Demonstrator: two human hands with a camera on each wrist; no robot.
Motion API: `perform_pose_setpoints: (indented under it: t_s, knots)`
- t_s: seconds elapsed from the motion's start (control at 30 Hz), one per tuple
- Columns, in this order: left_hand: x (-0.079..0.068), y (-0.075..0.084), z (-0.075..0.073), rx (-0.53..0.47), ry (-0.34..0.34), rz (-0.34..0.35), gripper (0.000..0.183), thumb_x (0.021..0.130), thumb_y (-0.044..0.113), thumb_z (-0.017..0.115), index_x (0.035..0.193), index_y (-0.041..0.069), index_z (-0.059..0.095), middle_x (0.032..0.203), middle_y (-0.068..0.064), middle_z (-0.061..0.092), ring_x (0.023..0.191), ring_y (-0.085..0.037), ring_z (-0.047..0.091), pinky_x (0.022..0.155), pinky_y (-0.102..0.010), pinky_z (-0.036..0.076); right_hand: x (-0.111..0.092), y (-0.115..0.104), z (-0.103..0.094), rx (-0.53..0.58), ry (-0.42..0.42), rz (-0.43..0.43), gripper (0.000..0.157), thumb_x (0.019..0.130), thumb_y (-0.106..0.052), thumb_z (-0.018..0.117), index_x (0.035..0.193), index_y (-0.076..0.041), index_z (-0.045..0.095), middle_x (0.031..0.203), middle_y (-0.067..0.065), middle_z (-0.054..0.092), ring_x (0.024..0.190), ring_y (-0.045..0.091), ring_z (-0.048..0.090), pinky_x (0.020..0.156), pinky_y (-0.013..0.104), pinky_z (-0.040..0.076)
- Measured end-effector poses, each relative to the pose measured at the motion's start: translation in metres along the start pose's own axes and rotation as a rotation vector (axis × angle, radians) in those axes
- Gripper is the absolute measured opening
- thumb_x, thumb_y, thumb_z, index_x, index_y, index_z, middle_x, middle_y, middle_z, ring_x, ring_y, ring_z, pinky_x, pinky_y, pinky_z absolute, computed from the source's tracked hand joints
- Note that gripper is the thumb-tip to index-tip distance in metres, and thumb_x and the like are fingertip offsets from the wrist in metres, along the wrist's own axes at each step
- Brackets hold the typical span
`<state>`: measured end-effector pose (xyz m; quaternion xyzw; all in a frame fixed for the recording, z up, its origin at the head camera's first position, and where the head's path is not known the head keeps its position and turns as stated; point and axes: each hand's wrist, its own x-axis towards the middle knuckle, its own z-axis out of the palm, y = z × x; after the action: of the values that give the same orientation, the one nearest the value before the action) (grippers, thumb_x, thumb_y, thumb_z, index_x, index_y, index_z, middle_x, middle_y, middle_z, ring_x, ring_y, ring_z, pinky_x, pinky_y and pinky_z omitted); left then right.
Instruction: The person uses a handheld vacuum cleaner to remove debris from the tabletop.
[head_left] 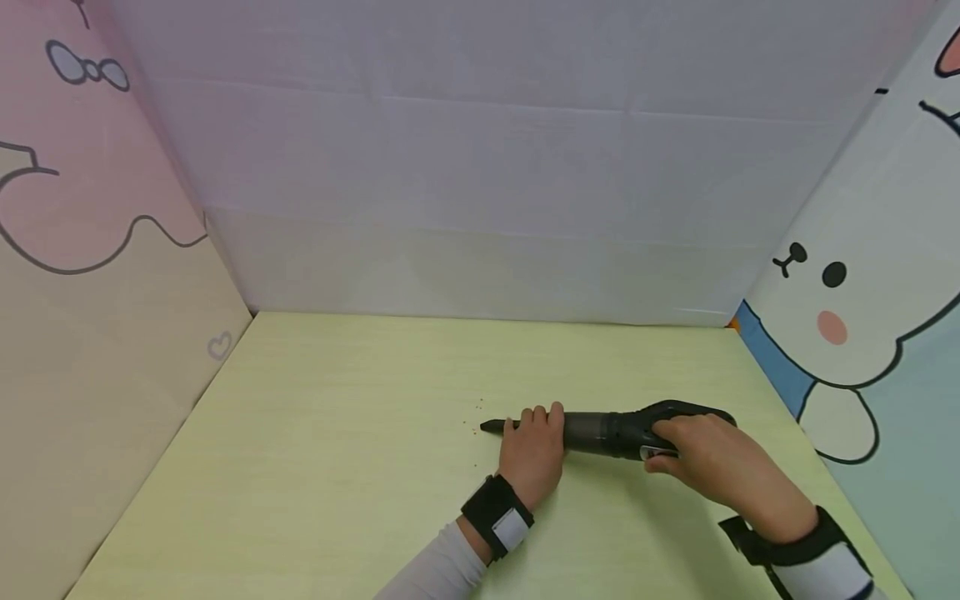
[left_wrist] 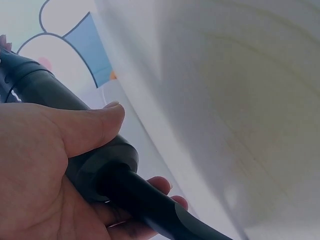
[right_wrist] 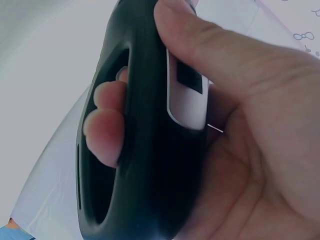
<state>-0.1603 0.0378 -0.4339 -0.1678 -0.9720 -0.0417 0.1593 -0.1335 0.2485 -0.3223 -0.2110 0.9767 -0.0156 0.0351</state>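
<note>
Clasping a handheld vacuum (head_left: 592,432) near specks (head_left: 473,431), left grip (head_left: 531,458) round its front (left_wrist: 125,154), right grip (head_left: 716,460) round its handle (head_left: 678,407)

Blk wrist straps (head_left: 491,503) w/ wht patches (head_left: 512,529), plus lt-grey sleeve (head_left: 438,567) on L arm (head_left: 474,537).

No text, brand or number I can read: a pale panel (right_wrist: 182,104) with a dark square (right_wrist: 189,77) on the vacuum (head_left: 588,432) I hold, any print illegible, and a heart sign (head_left: 220,337) drawn low on the left wall (head_left: 97,375).
</note>
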Motion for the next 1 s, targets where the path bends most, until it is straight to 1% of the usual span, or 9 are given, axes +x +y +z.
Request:
perform_pose_setpoints:
  t_s: [0.1,0.2,0.5,0.67,0.77,1.0]
  knots:
    - [0.0012,-0.0004,-0.0001,-0.002,-0.008,-0.003,0.037,0.087,0.032,0.064,0.114,0.012,0.049,0.098,-0.006,0.061,0.093,-0.023,0.059,0.081,-0.048,0.051,0.0006,0.0003,-0.0001,0.003,0.003,-0.005,0.031,0.072,-0.042,0.074,0.088,-0.017,0.065,0.073,-0.012,0.057,0.064,0.006,0.047,0.059,0.031,0.040]
    - [0.0018,-0.0006,0.0000,0.009,-0.006,-0.003,0.039,0.086,0.033,0.065,0.115,0.013,0.049,0.098,-0.006,0.061,0.094,-0.023,0.058,0.081,-0.047,0.051,0.0013,0.0006,0.0000,0.007,0.006,-0.008,0.029,0.073,-0.042,0.074,0.086,-0.018,0.063,0.070,-0.013,0.054,0.062,0.006,0.045,0.058,0.030,0.037]
    - [0.0014,-0.0013,0.0017,0.037,0.038,0.003,0.047,0.081,0.041,0.069,0.113,0.013,0.049,0.097,-0.005,0.061,0.093,-0.022,0.059,0.080,-0.046,0.051,0.0028,-0.0006,0.0005,0.010,0.002,0.008,0.027,0.073,-0.040,0.074,0.084,-0.018,0.063,0.069,-0.012,0.054,0.062,0.006,0.046,0.058,0.030,0.040]
    - [0.0018,-0.0015,0.0024,0.044,0.046,0.003,0.047,0.081,0.043,0.069,0.113,0.013,0.049,0.097,-0.005,0.061,0.093,-0.022,0.059,0.080,-0.045,0.052,0.0033,-0.0005,0.0009,0.012,0.005,0.006,0.025,0.073,-0.040,0.074,0.080,-0.019,0.061,0.067,-0.013,0.052,0.061,0.006,0.045,0.057,0.030,0.038]
    - [0.0026,-0.0019,0.0026,0.037,0.048,0.003,0.046,0.081,0.042,0.069,0.112,0.013,0.050,0.096,-0.005,0.061,0.092,-0.022,0.059,0.080,-0.045,0.052,0.0039,-0.0001,0.0017,0.003,0.009,0.002,0.026,0.073,-0.040,0.074,0.080,-0.019,0.061,0.066,-0.013,0.052,0.060,0.006,0.045,0.057,0.031,0.039]
    - [0.0040,-0.0028,0.0025,0.019,0.049,0.005,0.044,0.083,0.039,0.068,0.114,0.013,0.050,0.097,-0.005,0.062,0.093,-0.022,0.059,0.080,-0.047,0.051,0.0049,0.0005,0.0031,-0.006,0.006,0.009,0.031,0.072,-0.042,0.074,0.087,-0.016,0.064,0.071,-0.011,0.057,0.065,0.008,0.052,0.060,0.034,0.044]
